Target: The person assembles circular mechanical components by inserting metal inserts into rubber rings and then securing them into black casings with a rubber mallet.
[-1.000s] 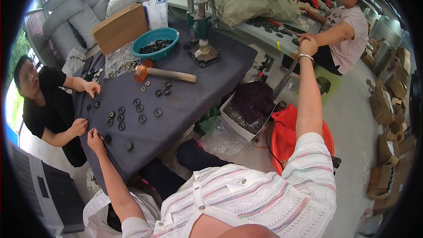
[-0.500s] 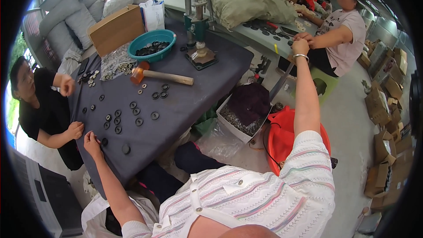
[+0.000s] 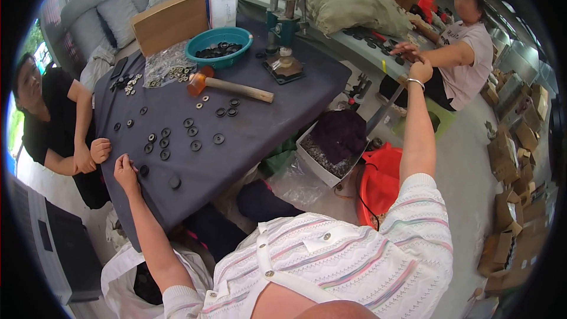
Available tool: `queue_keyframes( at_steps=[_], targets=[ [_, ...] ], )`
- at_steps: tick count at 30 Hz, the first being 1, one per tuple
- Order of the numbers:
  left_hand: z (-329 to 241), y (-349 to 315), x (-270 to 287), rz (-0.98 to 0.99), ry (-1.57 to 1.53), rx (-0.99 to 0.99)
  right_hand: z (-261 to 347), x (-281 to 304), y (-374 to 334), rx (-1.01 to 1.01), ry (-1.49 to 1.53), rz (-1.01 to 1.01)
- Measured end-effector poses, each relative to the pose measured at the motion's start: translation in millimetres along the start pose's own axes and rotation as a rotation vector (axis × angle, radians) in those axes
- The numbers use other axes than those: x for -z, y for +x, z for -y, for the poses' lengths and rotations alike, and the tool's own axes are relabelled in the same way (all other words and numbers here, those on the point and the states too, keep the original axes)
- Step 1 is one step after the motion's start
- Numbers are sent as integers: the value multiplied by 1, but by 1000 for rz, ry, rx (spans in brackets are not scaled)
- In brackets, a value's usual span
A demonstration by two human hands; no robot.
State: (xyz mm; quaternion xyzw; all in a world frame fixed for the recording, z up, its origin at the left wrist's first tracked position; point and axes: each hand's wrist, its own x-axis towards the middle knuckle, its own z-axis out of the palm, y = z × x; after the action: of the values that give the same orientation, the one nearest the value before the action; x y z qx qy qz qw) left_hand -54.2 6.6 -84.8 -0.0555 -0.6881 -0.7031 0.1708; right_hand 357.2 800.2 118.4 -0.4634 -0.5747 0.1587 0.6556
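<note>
My left hand (image 3: 126, 168) rests on the near-left edge of the dark cloth-covered table (image 3: 283, 112), fingers spread on the cloth next to a black ring (image 3: 143, 170). Several more black rings (image 3: 177, 136) lie scattered just beyond it. My right arm is stretched far out to the right. My right hand (image 3: 420, 71) is curled and meets the outstretched hand (image 3: 406, 50) of a seated person in a pink shirt. Whether anything passes between the two hands is hidden.
A wooden mallet (image 3: 230, 85), a teal bowl of dark parts (image 3: 218, 44) and a hand press (image 3: 283, 29) stand on the table. A person in black sits at the left, hands (image 3: 94, 150) at the table edge. Below are a parts box (image 3: 331, 153) and a red basin (image 3: 381, 183).
The person in black has drawn an arm back from the table to its edge. My right hand has shifted slightly and the pink-shirted person's hand now reaches it. My left hand has hardly moved.
</note>
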Motion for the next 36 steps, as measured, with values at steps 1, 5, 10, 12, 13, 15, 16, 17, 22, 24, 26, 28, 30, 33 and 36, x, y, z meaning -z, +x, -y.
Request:
queue_keyframes(
  at_steps=[1,5,10,12,13,15,16,17,22,24,26,28,30,33,36],
  targets=[
    [0,0,1,0,-24,9,4,-1,-4,50,-12,-31],
    [-17,-6,-6,-28,-83,48,29,-8,-42,252,53,7],
    [-40,-15,-2,-95,-202,133,100,-32,-172,364,421,500],
    [-45,-19,3,-110,-285,211,138,-37,-235,379,485,710],
    [-48,-23,7,-125,-374,287,152,-42,-265,399,546,803],
    [-59,-30,7,-127,-508,403,184,-44,-321,392,666,1049],
    [-54,-28,9,27,-691,401,199,-40,-343,392,713,1132],
    [-70,-32,-12,-26,-639,439,207,-38,-357,468,695,1186],
    [-63,-30,-32,174,-818,410,273,-27,-450,462,842,1554],
    [-65,-35,-26,153,-813,418,300,-26,-492,798,861,1556],
    [-72,-37,-25,153,-793,397,322,-23,-528,798,860,1627],
    [-76,-36,-21,153,-787,405,339,-25,-562,792,862,1685],
    [-79,-38,-24,168,-762,408,346,-32,-586,1115,947,1422],
    [-82,-41,-29,137,-712,430,350,-37,-608,1171,872,1501],
    [-88,-45,-35,90,-649,442,347,-45,-622,1196,881,1524]
  ],
)
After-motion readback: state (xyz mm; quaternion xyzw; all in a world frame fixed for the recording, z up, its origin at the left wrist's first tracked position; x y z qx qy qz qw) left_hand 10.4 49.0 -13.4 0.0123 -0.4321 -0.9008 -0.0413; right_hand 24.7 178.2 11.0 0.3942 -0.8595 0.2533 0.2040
